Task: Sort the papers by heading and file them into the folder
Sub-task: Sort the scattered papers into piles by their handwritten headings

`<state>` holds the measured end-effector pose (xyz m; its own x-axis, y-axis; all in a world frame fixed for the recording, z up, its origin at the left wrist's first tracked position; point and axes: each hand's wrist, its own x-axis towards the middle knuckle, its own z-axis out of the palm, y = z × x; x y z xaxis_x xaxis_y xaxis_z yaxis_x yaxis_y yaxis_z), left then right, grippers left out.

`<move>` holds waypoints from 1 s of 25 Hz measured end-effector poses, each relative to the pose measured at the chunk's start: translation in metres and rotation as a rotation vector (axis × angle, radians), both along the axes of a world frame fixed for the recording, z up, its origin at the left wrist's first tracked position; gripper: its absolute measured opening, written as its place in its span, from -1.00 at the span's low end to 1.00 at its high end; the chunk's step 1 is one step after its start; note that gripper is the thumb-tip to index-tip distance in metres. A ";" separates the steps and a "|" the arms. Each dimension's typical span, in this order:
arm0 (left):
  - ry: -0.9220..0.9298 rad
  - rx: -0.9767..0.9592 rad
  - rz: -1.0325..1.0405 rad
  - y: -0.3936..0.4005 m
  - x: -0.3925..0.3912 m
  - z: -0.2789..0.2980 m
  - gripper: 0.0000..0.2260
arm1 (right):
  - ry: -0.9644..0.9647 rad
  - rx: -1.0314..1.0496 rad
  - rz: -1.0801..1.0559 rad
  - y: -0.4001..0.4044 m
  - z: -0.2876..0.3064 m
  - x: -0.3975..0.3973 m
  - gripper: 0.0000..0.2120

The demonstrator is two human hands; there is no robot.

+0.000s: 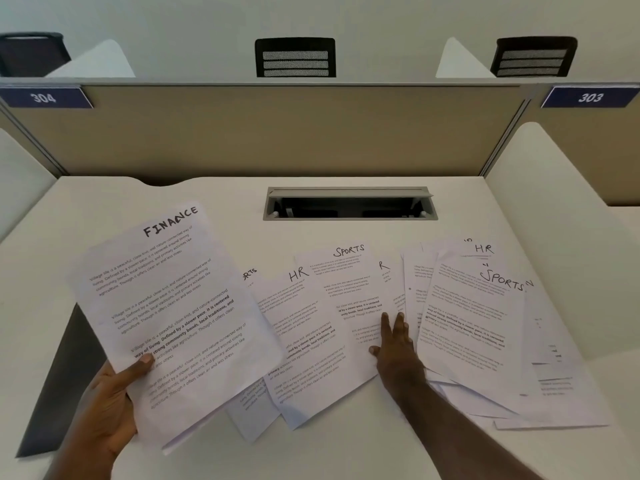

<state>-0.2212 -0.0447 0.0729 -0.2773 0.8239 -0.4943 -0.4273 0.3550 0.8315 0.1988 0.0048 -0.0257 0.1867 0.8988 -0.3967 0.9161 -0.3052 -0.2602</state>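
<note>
Left hand (114, 396) is up off the counter (214, 199) with a firm pinch on the FINANCE sheet (166, 306), thumb pressed over the lower left corner of the page and the other fingers tucked behind it, so the grip is closed on paper and the sheet tilts up toward the camera where the heading can be read; a second edge peeks out under its bottom corner, so there may be more than one page in that pinch, hard to say. Over to the right of that grip, the right hand (394, 348) lies flat and spread, palm down, holding nothing, its fingers resting on the SPORTS sheet (346, 296) in the middle of the spread, which looks like a way of pinning or fanning the loose pages so the headings show. Just left of that flat hand an HR sheet (298, 327) lies partly under the SPORTS one, and just right of it sits a thicker overlapped pile (485, 334) with another SPORTS heading on top and an HR heading poking out beyond. The papers are laid out fanned like this, I'd judge, so each heading stays readable while the sorting goes on, and most of it looks undone. No folder can be made out for certain; a dark flat shape (59, 386) lies below and left of the holding grip, half hidden by the raised page, and it may be the folder
</note>
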 end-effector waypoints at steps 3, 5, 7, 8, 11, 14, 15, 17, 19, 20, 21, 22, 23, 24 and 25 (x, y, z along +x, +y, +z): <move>0.003 -0.014 -0.009 0.004 0.006 -0.001 -0.57 | 0.043 -0.015 -0.016 0.002 0.005 -0.004 -0.27; -0.010 -0.004 -0.016 0.007 0.010 0.000 -0.57 | 0.025 0.054 -0.001 0.000 0.010 -0.007 -0.26; -0.014 0.011 -0.016 0.010 0.013 0.001 -0.57 | 0.111 0.219 -0.050 -0.002 0.010 -0.010 -0.28; -0.018 0.016 -0.011 0.012 0.015 0.002 -0.57 | 0.187 0.307 -0.107 -0.003 0.010 -0.010 -0.29; -0.020 0.029 -0.005 0.013 0.017 0.006 -0.57 | 0.331 0.504 -0.235 0.001 0.013 -0.012 -0.39; -0.010 0.021 -0.012 0.012 0.016 0.006 -0.56 | 0.588 0.623 -0.403 0.015 0.032 -0.013 -0.52; -0.011 0.021 -0.010 0.011 0.016 0.006 -0.56 | 0.692 0.649 -0.466 0.019 0.040 -0.012 -0.54; -0.015 0.016 -0.004 0.010 0.016 0.005 -0.56 | 0.862 0.728 -0.572 0.025 0.057 -0.012 -0.56; -0.012 0.004 -0.002 0.009 0.016 0.004 -0.57 | 0.937 0.809 -0.634 0.029 0.068 -0.014 -0.55; -0.011 -0.003 -0.002 0.009 0.015 0.003 -0.57 | 0.965 0.821 -0.649 0.031 0.072 -0.017 -0.55; -0.013 -0.009 -0.003 0.009 0.015 0.003 -0.57 | 0.993 0.814 -0.656 0.031 0.072 -0.022 -0.54; -0.015 -0.012 -0.004 0.009 0.014 0.003 -0.58 | 1.019 0.800 -0.646 0.031 0.072 -0.028 -0.53; -0.017 -0.013 -0.005 0.009 0.015 0.003 -0.59 | 1.026 0.793 -0.619 0.028 0.072 -0.035 -0.53; -0.020 -0.009 -0.007 0.010 0.016 0.004 -0.62 | 1.008 0.793 -0.582 0.024 0.070 -0.043 -0.53; -0.026 -0.003 -0.009 0.011 0.018 0.005 -0.64 | 0.981 0.796 -0.549 0.019 0.069 -0.050 -0.54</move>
